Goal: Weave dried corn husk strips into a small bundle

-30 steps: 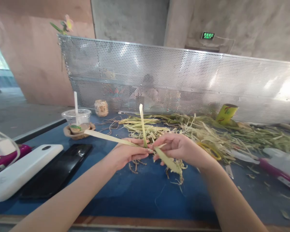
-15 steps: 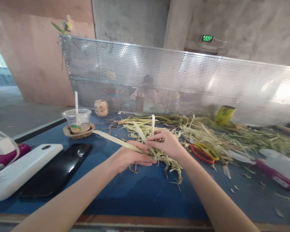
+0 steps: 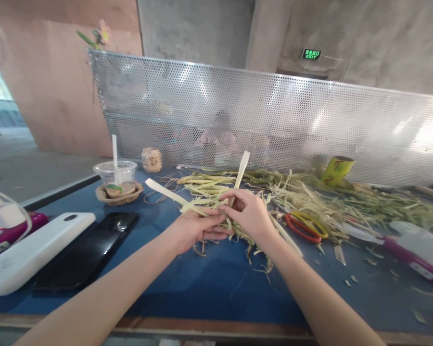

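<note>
Surface point(image 3: 187, 293): blue, brown strip along near edge. Near left: power bank point(image 3: 43, 250), white, lying flat, phone point(image 3: 94, 247) just right of it, screen dark. Purple item point(image 3: 14, 234) beyond the power bank, cable over it.

Mid: both hands up front, close together, fingertips meeting around the strips point(image 3: 166, 191). Left hand point(image 3: 198, 228) pinches them between thumb and fingers; one pale end sticks out up-left. Right hand point(image 3: 248, 211) grips at the same spot, fingers curled, another end point(image 3: 241, 170) standing up beyond it, tilted right. Crossing point is hidden by fingers. Third pale length point(image 3: 287, 236) slants out past the right wrist; can't tell if it joins the held ones. Stringy scraps point(image 3: 269, 266) below right hand.

Right: flat metal-looking piece point(image 3: 339, 254), purple box point(image 3: 414, 262) with clear plastic by it. Red loop point(image 3: 303, 230) and yellow loop point(image 3: 315, 225) overlapping, right of the wrist.

Farther: cup point(image 3: 130, 170) with straw, sitting in a bowl point(image 3: 101, 197); twine point(image 3: 162, 185); pile point(image 3: 292, 190) of green and dry leaves across the back; can point(image 3: 337, 170), yellow-green, tilted; jar point(image 3: 152, 160) near the panel point(image 3: 187, 105), perforated metal. Exit sign point(image 3: 311, 54) lit, on the wall behind.
</note>
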`<state>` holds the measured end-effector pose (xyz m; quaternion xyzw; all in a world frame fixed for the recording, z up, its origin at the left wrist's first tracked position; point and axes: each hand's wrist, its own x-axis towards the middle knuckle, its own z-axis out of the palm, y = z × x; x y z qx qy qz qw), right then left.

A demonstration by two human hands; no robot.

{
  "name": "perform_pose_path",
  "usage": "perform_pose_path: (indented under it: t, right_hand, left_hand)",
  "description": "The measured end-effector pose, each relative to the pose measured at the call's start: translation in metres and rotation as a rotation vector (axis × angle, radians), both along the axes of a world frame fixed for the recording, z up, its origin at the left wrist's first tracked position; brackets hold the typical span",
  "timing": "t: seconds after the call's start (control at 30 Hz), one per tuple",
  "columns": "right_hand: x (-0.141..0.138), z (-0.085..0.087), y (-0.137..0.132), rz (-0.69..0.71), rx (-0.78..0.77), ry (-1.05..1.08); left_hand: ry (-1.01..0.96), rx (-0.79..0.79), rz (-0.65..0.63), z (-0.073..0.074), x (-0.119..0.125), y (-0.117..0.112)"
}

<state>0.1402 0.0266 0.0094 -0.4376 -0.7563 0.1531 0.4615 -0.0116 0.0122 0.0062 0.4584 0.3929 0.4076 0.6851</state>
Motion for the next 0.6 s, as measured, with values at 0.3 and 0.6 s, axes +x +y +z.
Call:
perform_pose_path:
  t: [0.3, 0.6]
  right_hand:
    - [0.006, -0.004, -0.001, -0.018, -0.013, -0.010]
    - [0.014, 0.009, -0.024, 0.250, 0.043, -0.224]
  left_hand:
    - [0.042, -0.064, 0.053, 0.007, 0.002, -0.003]
    - [0.082, -0.057, 0.075, 0.006, 0.001, -0.002]
